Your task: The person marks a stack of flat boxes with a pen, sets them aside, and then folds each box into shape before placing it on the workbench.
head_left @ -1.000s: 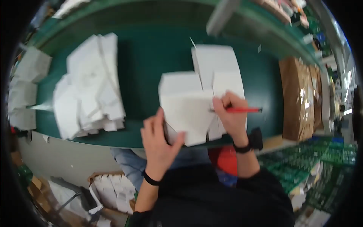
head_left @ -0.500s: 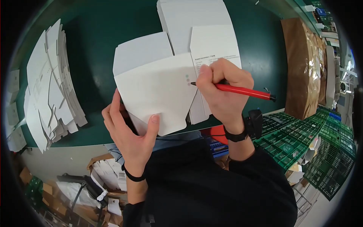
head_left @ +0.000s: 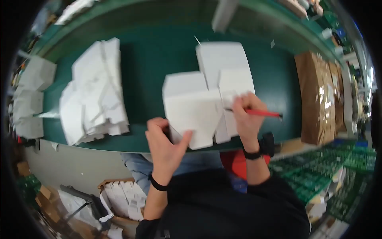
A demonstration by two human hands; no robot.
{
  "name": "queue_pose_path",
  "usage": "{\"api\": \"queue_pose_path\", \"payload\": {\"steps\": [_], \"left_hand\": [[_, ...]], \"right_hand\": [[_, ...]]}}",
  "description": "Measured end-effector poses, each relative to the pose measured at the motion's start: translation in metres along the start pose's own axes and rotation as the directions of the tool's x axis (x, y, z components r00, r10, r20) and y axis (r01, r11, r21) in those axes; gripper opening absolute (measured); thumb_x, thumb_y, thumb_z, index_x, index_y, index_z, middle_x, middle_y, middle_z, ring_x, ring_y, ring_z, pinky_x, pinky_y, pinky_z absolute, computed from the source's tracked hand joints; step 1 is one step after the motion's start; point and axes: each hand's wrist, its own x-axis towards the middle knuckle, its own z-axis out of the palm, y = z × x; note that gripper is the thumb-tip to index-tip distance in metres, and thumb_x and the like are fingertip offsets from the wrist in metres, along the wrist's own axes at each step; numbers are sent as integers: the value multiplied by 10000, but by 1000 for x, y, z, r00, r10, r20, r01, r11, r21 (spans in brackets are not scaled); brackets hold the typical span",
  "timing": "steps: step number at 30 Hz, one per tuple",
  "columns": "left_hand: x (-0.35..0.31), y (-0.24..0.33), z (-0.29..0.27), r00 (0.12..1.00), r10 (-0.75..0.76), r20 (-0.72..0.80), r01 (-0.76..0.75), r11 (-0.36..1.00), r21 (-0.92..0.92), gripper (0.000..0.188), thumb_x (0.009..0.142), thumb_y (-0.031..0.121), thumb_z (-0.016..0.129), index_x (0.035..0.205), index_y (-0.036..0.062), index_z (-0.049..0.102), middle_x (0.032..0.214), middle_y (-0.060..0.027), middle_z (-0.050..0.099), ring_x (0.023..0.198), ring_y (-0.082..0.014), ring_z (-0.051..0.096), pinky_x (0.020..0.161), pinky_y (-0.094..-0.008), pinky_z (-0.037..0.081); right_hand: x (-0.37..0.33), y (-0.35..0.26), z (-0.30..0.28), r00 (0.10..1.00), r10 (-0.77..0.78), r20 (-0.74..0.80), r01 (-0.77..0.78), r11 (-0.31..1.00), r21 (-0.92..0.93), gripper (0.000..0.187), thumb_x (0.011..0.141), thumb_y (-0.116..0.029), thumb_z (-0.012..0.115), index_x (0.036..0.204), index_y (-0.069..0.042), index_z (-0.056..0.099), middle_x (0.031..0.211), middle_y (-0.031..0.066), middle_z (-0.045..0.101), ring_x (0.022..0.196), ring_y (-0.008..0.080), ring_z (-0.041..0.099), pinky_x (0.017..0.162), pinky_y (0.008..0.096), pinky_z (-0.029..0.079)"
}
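Flattened white cardboard box blanks (head_left: 193, 109) lie stacked on the green work table in front of me, their flaps and slots showing. My left hand (head_left: 165, 139) grips the near left edge of the top one, thumb on its face and fingers curled at the side. In my right hand (head_left: 248, 115) is a red pen (head_left: 263, 113), held in a writing grip. Its dark tip is at the right part of the top blank; blur hides whether it touches. A further white blank (head_left: 227, 55) reaches out behind, under the nearer panels.
To the left a pile of white cardboard blanks (head_left: 93, 91) lies on the green table (head_left: 151, 55). A brown paper-wrapped package (head_left: 316, 99) stands at the right. Green plastic crates (head_left: 306, 171) are beyond the near right edge, an open carton of white pieces (head_left: 123, 199) below left.
The view has shifted, so the table and blanks appear smaller and farther off. My left hand still holds the blank's edge; my right hand still holds the pen near its right side.
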Motion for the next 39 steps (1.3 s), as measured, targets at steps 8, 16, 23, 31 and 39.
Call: {"api": "queue_pose_path", "payload": {"steps": [8,16,23,31,39], "left_hand": [[-2,-4,-16,991,72,-115,-102,956,-277,429,907,174,778,1208,-25,546,1033,-176,588,980,-350,583,880,-407,493],[33,13,-146,824,-37,-566,-229,891,-393,430,980,43,628,1391,-24,523,1186,-124,686,996,-162,678,837,-295,551],[61,-41,-194,623,508,-594,187,641,744,473,929,4,641,1392,13,543,1150,-157,686,1001,-282,678,911,-383,541],[2,9,-26,957,279,81,-267,955,-131,672,878,146,733,1469,-32,467,1484,-246,485,1358,-444,445,1123,-509,396],[10,-19,5,959,276,71,-285,926,249,747,918,301,698,1507,-59,413,1508,-242,475,1389,-436,429,1171,-507,326]], "right_hand": [[-6,-52,-30,967,21,-254,71,935,348,370,940,44,589,725,-126,341,633,-32,396,538,47,334,469,230,242],[3,-88,-44,977,84,-195,75,724,685,405,970,-6,597,740,-155,299,616,-44,371,527,25,304,462,211,228],[-7,-50,-28,986,155,-63,-116,905,409,404,984,-52,653,731,-149,352,607,-46,379,523,28,320,471,204,249],[13,-19,5,978,82,191,-68,994,-81,397,952,-39,710,644,-75,462,594,-48,468,567,46,407,537,250,325],[-1,5,-5,951,47,306,4,986,-164,397,893,18,715,640,-39,414,562,-42,427,564,41,354,505,252,303]]}}
